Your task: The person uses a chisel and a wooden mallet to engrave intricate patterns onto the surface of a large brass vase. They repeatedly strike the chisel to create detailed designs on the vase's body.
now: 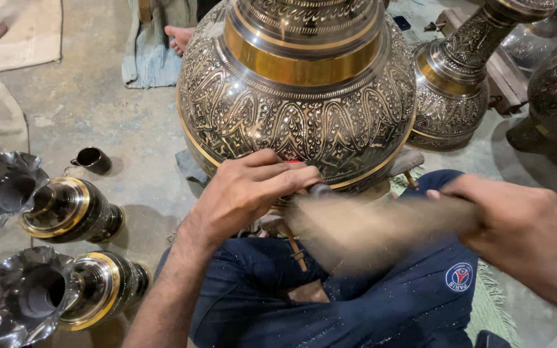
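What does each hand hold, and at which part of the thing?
The left hand pinches a small dark tool near its tip, against the engraved vase. The right hand grips one end of a motion-blurred wooden mallet.

Bright metal glare, motion-blurred mallet

A large engraved vessel fills the upper centre of the frame, standing on the floor just beyond the seated person's lap. The left hand rests against its lower wall at centre; the right hand sits at the right edge, gripping a mallet that lies between the two hands. A second vessel leans at upper right. Two fluted vase tops lie at lower left, with a small cup behind them.
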